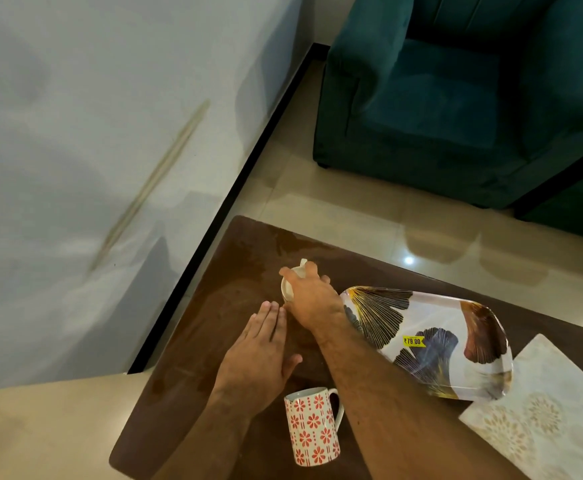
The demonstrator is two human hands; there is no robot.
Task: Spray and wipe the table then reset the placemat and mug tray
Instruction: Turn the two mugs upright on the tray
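Brown table [193, 341] is carrying everything; my right hand [312, 299] is gripping a fragile white mug [287, 289] from above, left hand [262, 355] resting spread flat.

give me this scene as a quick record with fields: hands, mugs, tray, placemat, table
right hand: right hand reaches across, fingers curled over a white mug
left hand: left hand flat, fingers straight, on the table beside the right wrist
mugs: white mug far on the table; red flower mug upright at the near edge, off the tray
tray: leaf-print tray holds no mugs, yellow price sticker on it
placemat: pale patterned placemat at right, the tray's near end seems to overlap it
table: brown table, streaky sheen on the surface
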